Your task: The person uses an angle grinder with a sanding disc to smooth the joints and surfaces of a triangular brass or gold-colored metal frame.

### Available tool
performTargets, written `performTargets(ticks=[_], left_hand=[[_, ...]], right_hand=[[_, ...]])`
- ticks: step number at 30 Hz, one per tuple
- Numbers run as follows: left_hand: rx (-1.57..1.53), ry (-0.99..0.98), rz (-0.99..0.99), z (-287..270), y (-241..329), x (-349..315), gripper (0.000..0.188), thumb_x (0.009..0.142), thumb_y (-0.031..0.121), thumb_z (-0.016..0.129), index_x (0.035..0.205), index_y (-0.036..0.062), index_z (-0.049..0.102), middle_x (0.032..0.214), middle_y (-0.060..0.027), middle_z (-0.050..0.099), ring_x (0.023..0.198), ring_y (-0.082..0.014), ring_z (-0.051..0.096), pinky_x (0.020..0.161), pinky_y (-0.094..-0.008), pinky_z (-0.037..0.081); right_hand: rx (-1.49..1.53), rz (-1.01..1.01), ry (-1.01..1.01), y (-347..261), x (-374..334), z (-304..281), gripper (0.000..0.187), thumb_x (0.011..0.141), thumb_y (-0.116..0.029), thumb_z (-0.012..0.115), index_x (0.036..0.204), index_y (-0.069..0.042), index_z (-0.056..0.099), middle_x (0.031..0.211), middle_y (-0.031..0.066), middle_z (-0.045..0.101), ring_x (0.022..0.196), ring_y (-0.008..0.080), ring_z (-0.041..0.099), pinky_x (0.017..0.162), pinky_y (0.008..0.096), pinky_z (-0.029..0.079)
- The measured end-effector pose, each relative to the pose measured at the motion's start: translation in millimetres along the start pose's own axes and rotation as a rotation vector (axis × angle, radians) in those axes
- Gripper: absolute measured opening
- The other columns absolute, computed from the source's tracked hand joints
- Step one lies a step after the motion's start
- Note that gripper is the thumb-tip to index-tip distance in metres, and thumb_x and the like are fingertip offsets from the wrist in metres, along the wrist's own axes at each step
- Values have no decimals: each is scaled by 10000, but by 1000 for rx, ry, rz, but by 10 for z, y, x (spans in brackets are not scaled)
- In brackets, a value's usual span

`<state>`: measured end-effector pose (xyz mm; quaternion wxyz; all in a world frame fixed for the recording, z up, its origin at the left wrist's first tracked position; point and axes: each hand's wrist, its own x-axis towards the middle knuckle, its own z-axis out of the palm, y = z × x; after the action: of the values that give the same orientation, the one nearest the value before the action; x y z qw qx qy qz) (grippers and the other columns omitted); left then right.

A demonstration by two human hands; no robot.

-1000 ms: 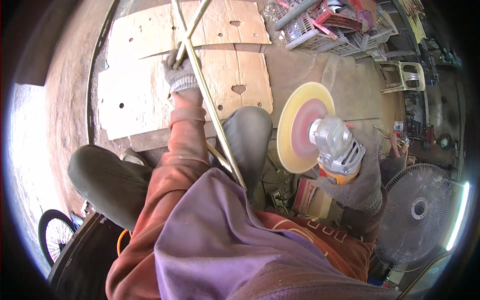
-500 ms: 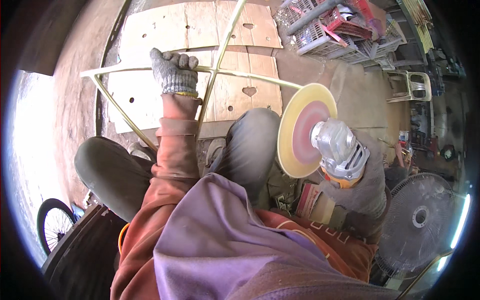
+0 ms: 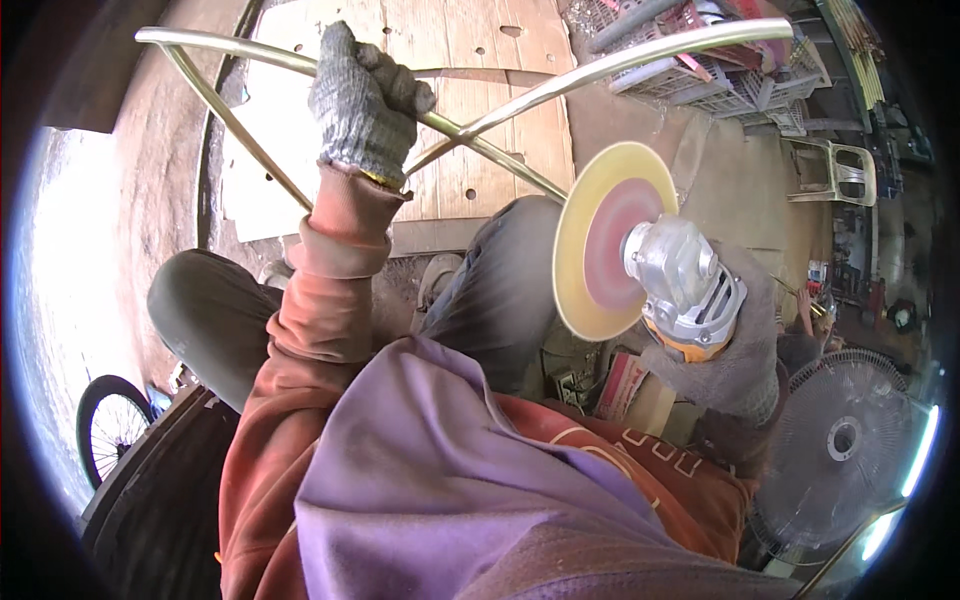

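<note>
My left hand [image 3: 365,105], in a grey knit glove, is closed around a tube of a shiny brass-coloured metal frame [image 3: 640,60]. The frame's tubes cross just right of that hand, and one bar slopes down to the left behind my forearm. In my gloved right hand [image 3: 745,350] is an angle grinder [image 3: 690,280] with a silver head and an orange body. Its large disc [image 3: 575,245] is yellow with a reddish centre and faces the frame. One tube runs behind the disc's left rim; whether they touch I cannot tell.
Flat cardboard sheets [image 3: 500,130] cover the floor ahead. Plastic crates [image 3: 690,85] with mixed items stand at the far right, near a pale plastic stool [image 3: 830,170]. A fan [image 3: 845,440] stands close on my right. At the left is a spoked wheel [image 3: 110,430].
My left hand has raised and turned the frame; one long tube now swings out to the upper right. The grinder has stayed nearly in place.
</note>
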<state>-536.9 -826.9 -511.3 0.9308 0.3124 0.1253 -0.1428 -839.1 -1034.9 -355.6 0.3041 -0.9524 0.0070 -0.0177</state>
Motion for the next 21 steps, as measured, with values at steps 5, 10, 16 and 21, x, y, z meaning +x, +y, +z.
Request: performTargets(ticks=[5, 10, 16, 21], left_hand=[[289, -319, 257, -199, 334, 192, 528, 1040, 556, 513, 752, 119, 579, 557, -40, 449, 516, -250, 488, 666, -537, 542], [35, -409, 577, 139, 1302, 108, 721, 889, 832, 480, 852, 128, 630, 569, 3, 477, 516, -169, 438, 563, -405, 367], [37, -788, 276, 384, 1655, 721, 603, 936, 749, 560, 634, 229, 517, 454, 62, 379, 335, -87, 310, 311, -281, 215], [164, -352, 490, 386, 1636, 854, 608, 955, 734, 529, 694, 185, 557, 480, 37, 403, 353, -117, 336, 333, -297, 265]], right_hand=[[-59, 9, -37, -33, -64, -49, 943, 651, -93, 930, 1434, 7, 414, 1314, 174, 579, 1169, 272, 631, 987, 417, 514], [-29, -49, -30, -139, 15, -48, 935, 653, -81, 923, 1434, 9, 418, 1304, 180, 576, 1145, 276, 637, 974, 418, 513], [142, 10, -68, -12, -83, 99, 1037, 623, -138, 964, 1471, 1, 383, 1334, 190, 588, 1196, 303, 642, 1012, 427, 521], [102, 29, -90, 18, 53, 162, 1004, 646, -160, 951, 1465, 0, 393, 1337, 205, 592, 1205, 318, 641, 999, 424, 529]])
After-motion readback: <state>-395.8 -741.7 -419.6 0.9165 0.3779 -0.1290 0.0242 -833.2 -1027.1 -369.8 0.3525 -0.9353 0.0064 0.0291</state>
